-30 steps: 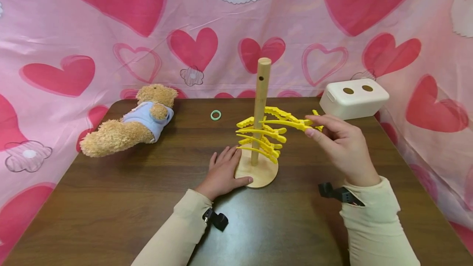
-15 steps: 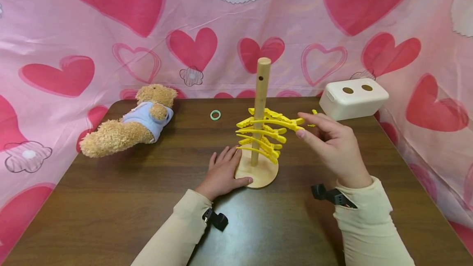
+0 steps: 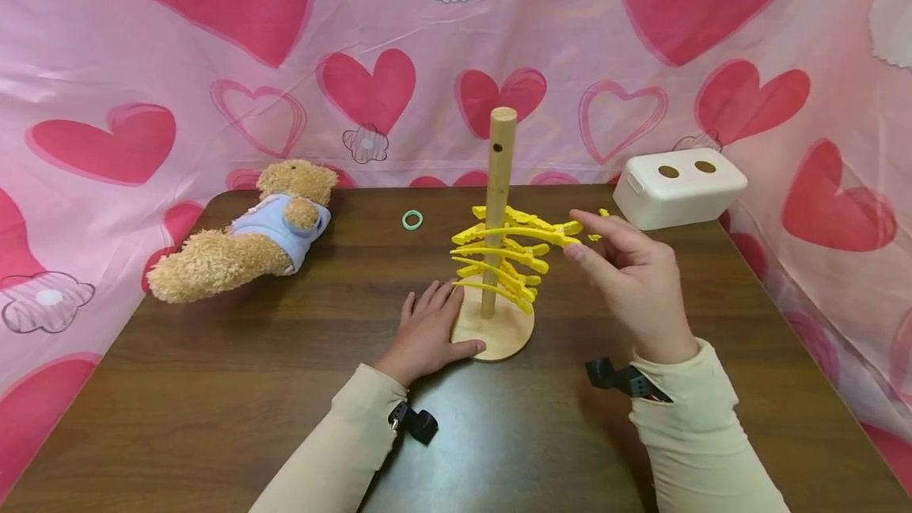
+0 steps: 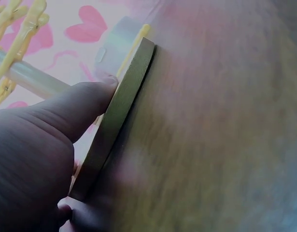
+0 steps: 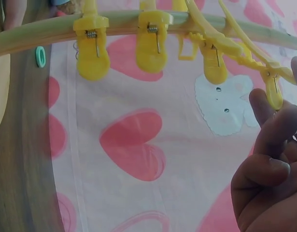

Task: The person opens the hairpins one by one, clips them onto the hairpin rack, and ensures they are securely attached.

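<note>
A wooden post [image 3: 501,169] rises from a round wooden base [image 3: 509,335] in mid-table. Several yellow hair clips [image 3: 527,265] are clamped across its lower half, one above another. Around the post above them lie the two jaws of the top yellow hair clip [image 3: 530,233]. My right hand [image 3: 641,283] pinches this clip's tail end between thumb and fingers; its handle [image 5: 274,92] shows at the fingertips in the right wrist view. My left hand [image 3: 427,331] rests at the base's left edge, with the thumb [image 4: 90,99] on the base in the left wrist view.
Behind my right fingers, more yellow clips [image 3: 604,213] show in part. A white box [image 3: 680,192] with two round holes stands back right. A teddy bear [image 3: 278,232] lies at the left, and a green ring [image 3: 412,219] lies near the back edge.
My right hand has moved left with the hair clip, whose jaws were spread right of the post and now reach across it on both sides. The left hand stays on the base.
</note>
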`<action>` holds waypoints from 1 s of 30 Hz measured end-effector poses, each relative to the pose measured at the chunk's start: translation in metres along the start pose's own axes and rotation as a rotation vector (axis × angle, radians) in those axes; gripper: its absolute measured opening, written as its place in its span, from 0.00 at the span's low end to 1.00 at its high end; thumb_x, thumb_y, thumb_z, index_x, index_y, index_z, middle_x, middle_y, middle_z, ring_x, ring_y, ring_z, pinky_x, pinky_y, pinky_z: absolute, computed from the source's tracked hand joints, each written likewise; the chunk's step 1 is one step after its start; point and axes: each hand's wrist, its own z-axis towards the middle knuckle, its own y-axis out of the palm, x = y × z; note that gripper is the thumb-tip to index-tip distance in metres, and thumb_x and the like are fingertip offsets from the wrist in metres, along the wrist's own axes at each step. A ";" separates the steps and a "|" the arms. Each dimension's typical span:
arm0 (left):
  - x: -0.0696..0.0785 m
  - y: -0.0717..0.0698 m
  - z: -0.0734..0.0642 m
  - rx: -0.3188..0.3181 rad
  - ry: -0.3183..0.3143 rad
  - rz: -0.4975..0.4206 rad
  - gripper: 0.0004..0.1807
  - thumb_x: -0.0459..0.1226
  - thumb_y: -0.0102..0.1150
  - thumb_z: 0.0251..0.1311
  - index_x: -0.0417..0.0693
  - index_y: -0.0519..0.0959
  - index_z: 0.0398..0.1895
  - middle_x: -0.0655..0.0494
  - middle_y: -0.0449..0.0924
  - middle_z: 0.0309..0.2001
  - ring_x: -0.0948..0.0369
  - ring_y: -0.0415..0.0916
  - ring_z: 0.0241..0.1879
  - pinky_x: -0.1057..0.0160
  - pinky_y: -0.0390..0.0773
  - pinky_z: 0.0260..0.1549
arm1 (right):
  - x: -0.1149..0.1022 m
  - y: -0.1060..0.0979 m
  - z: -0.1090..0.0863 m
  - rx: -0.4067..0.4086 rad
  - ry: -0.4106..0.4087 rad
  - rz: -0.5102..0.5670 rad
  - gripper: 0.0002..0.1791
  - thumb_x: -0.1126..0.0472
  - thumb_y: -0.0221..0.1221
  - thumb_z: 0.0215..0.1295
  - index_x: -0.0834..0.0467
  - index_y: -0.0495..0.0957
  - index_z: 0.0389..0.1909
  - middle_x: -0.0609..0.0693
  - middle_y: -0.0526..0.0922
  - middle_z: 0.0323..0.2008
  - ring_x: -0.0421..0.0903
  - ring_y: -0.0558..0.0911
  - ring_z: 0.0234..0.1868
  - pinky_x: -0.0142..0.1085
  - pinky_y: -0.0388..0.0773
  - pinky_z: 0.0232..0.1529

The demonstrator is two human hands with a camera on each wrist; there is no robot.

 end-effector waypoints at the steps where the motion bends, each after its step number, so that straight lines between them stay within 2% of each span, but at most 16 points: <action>1: 0.000 0.000 0.000 -0.001 -0.002 -0.004 0.54 0.65 0.63 0.57 0.48 0.56 0.79 0.49 0.52 0.79 0.47 0.41 0.79 0.35 0.37 0.71 | 0.000 0.001 0.000 -0.002 -0.001 0.000 0.21 0.63 0.68 0.63 0.53 0.83 0.58 0.52 0.75 0.27 0.45 0.70 0.22 0.32 0.68 0.18; 6: 0.001 -0.002 -0.001 -0.008 -0.015 -0.009 0.54 0.65 0.63 0.58 0.47 0.56 0.79 0.49 0.52 0.79 0.48 0.41 0.79 0.35 0.36 0.71 | 0.001 0.006 0.001 -0.012 -0.011 0.006 0.21 0.62 0.68 0.64 0.52 0.83 0.58 0.51 0.76 0.26 0.45 0.71 0.22 0.32 0.70 0.19; 14: 0.005 -0.002 0.001 -0.017 -0.006 0.010 0.54 0.65 0.64 0.56 0.49 0.56 0.79 0.50 0.52 0.79 0.46 0.42 0.78 0.34 0.37 0.70 | 0.001 0.017 -0.004 -0.044 -0.022 0.016 0.21 0.62 0.68 0.63 0.51 0.83 0.58 0.48 0.78 0.31 0.46 0.70 0.26 0.33 0.68 0.23; 22: 0.008 -0.002 0.001 -0.027 -0.006 0.029 0.53 0.65 0.63 0.57 0.49 0.57 0.79 0.50 0.52 0.79 0.47 0.42 0.78 0.34 0.37 0.70 | -0.001 0.023 -0.006 -0.013 -0.004 0.033 0.22 0.63 0.67 0.64 0.51 0.82 0.60 0.49 0.75 0.29 0.46 0.70 0.26 0.32 0.69 0.23; 30: 0.007 -0.001 0.001 -0.027 -0.004 0.034 0.52 0.64 0.63 0.58 0.49 0.57 0.79 0.49 0.52 0.78 0.46 0.43 0.78 0.33 0.38 0.70 | -0.001 0.027 -0.004 -0.027 -0.013 0.061 0.23 0.65 0.66 0.64 0.50 0.82 0.61 0.48 0.76 0.31 0.47 0.72 0.25 0.32 0.71 0.23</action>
